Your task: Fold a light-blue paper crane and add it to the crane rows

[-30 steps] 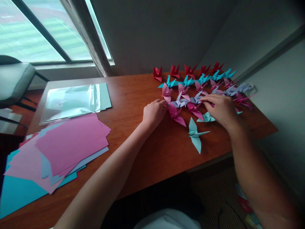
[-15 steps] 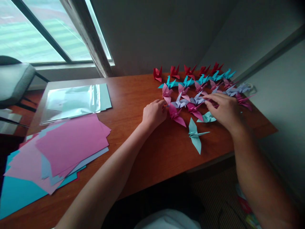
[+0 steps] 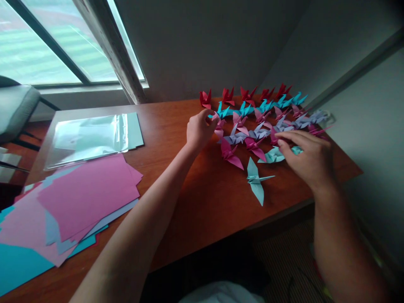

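Several folded paper cranes lie in rows on the wooden desk (image 3: 202, 198): red ones (image 3: 227, 96) at the back, then teal, pink and lilac. My left hand (image 3: 199, 130) is closed in a pinch on a light pink crane (image 3: 219, 123) at the left end of a row. My right hand (image 3: 307, 158) hovers with fingers stretched and apart over the right side of the rows, just above a pale teal crane (image 3: 274, 155). A magenta crane (image 3: 229, 153) and a lone pale teal crane (image 3: 256, 181) lie nearest me.
A loose stack of pink, lilac and teal paper sheets (image 3: 69, 202) lies at the desk's left front. Behind it is a clear plastic sleeve (image 3: 91, 136) over pale green paper. A grey chair (image 3: 15, 105) stands by the window; walls close in at the right.
My left hand has moved up and away from the magenta crane to the light pink crane farther back. My right hand has drawn back toward the right and lifted.
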`<act>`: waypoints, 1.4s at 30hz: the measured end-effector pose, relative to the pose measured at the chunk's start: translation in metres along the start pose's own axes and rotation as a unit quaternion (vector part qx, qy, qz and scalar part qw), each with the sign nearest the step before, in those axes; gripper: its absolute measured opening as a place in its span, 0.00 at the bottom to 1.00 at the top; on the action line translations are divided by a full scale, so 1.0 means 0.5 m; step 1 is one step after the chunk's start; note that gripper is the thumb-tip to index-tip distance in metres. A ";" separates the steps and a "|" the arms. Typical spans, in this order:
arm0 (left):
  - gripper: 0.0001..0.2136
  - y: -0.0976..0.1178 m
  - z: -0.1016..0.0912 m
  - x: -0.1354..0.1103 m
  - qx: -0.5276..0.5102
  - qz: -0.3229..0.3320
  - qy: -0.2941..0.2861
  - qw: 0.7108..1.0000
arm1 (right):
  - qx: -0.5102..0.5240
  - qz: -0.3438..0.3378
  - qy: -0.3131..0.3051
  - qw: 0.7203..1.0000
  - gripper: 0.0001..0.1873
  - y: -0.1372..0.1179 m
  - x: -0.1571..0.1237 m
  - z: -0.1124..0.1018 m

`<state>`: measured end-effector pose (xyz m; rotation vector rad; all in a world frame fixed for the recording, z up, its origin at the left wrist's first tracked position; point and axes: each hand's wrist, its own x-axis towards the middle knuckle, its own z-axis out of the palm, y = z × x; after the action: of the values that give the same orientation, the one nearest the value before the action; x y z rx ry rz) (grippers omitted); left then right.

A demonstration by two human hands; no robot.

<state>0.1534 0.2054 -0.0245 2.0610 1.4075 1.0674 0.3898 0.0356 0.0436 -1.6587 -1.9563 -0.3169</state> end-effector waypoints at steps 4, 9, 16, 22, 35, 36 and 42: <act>0.11 0.002 0.010 0.002 -0.010 0.002 -0.002 1.000 | -0.014 0.003 0.019 1.000 0.12 -0.007 -0.015 -0.016; 0.09 0.004 0.016 -0.001 -0.014 0.007 -0.003 1.000 | -0.031 -0.010 0.032 0.999 0.11 -0.011 -0.027 -0.030; 0.10 0.011 0.014 -0.009 0.000 0.011 -0.002 1.000 | -0.040 -0.008 0.032 0.999 0.10 -0.009 -0.036 -0.036; 0.10 0.013 0.008 -0.015 0.000 0.023 -0.002 1.000 | -0.038 -0.011 0.036 0.999 0.09 -0.010 -0.036 -0.035; 0.13 0.003 -0.009 -0.024 0.007 0.003 0.033 0.999 | -0.033 -0.010 0.031 0.999 0.10 -0.020 -0.036 -0.039; 0.14 0.001 -0.013 -0.025 0.003 0.001 0.043 0.999 | -0.033 -0.009 0.031 0.999 0.10 -0.020 -0.037 -0.039; 0.19 -0.019 -0.029 -0.032 -0.023 -0.031 0.071 0.997 | -0.038 -0.012 0.040 0.998 0.09 -0.024 -0.053 -0.042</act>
<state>0.1332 0.1932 -0.0280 1.9291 1.4904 1.2286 0.3859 0.0003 0.0484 -1.6461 -1.9273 -0.4654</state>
